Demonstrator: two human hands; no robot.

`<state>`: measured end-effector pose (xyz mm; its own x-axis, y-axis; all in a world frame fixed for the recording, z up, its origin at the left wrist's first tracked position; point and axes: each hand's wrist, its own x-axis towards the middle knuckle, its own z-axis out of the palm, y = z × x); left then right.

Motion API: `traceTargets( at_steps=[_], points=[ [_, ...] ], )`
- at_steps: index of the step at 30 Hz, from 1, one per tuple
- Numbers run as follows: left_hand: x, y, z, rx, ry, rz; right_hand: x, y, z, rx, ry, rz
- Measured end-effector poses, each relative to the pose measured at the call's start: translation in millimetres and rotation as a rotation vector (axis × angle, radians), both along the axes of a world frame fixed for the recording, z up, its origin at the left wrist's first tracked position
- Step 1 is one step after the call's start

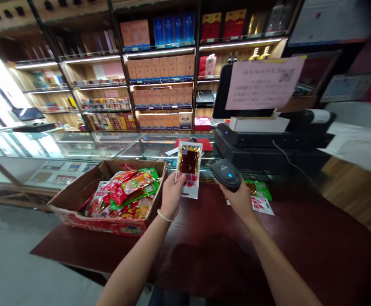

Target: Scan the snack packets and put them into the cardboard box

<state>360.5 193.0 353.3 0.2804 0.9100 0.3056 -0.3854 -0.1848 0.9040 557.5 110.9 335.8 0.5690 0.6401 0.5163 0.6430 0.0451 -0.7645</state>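
My left hand [171, 194] grips a snack packet [189, 163] by its lower left edge. The packet stands upright, with a dark window, gold edging and red lettering on white. In my right hand [238, 197] is a black barcode scanner [226, 173] with a blue light on top. Its front end points toward the packet, a short gap apart. Behind my right hand, green and white packets [262, 197] lie on the dark red table [204, 238], partly hidden by the hand. An open cardboard box [104, 225] of red and green snack packets [131, 189] stands left of my left hand.
Beyond the table runs a glass display counter [109, 146]. A monitor with a pink paper sign [263, 83] stands over a black cash drawer [268, 153] at the right. Shelves of boxed goods [160, 70] line the back wall. A pale cable [292, 161] hangs near the drawer.
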Motion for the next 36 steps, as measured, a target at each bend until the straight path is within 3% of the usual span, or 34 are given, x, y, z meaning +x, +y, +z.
traceTargets(
  at_steps=[4, 7, 11, 19, 26, 30, 36],
  points=[
    [42.6, 6.9, -60.7, -0.067, 0.005, -0.026, 24.2, -11.7, -18.6, -0.025, -0.027, -0.086],
    [52.2, 21.1, -101.5, -0.106, 0.067, 0.002, 28.7, -17.2, -35.4, -0.106, -0.048, -0.072],
    [46.8, 37.2, -130.6, -0.12, 0.125, 0.015, 22.2, -19.1, -54.3, -0.271, -0.133, 0.028],
    [43.8, 45.0, -138.8, -0.091, 0.155, 0.029, 14.8, -20.1, -57.9, -0.401, -0.198, 0.116],
    [42.2, 46.4, -142.7, -0.02, 0.225, 0.065, 19.1, -20.6, -57.0, -0.342, -0.149, 0.114],
    [36.6, 39.5, -132.8, 0.253, 0.425, 0.129, 44.0, -25.5, -48.3, -0.219, -0.056, -0.055],
    [61.2, 9.7, -123.8, 0.784, 0.792, -0.171, 107.3, -56.4, -32.7, 0.037, 0.109, -0.327]
  ],
)
